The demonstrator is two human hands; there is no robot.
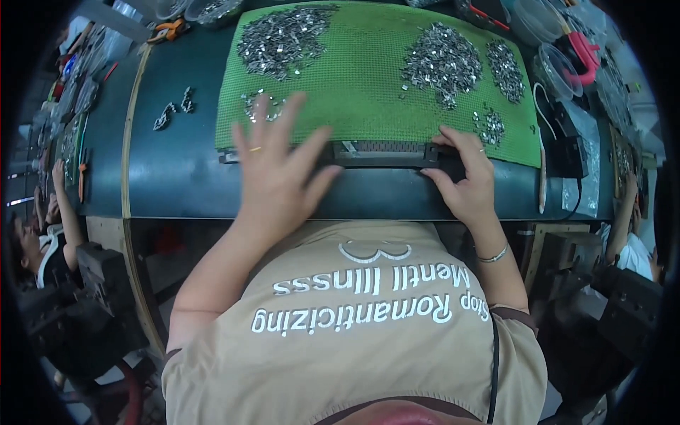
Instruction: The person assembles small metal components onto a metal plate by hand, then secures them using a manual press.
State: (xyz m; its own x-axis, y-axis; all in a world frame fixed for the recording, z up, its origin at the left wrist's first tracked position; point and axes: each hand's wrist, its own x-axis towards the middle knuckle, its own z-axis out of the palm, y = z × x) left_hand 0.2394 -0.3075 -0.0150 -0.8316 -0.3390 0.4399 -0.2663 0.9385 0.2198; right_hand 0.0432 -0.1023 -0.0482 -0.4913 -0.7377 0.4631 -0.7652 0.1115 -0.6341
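Observation:
My left hand lies flat with fingers spread over the near edge of a green mat, covering the left end of a long dark metal bar jig. A few small silver metal pieces sit just past its fingertips. My right hand grips the black block at the right end of that bar. Piles of small silver metal parts lie on the mat: one far left, one right of centre, a narrower one further right and a small one near my right hand.
The mat lies on a dark workbench. A short silver chain piece lies left of the mat. Orange pliers are at the far left. Clear plastic tubs and a red tool stand at the right. Other people sit at both sides.

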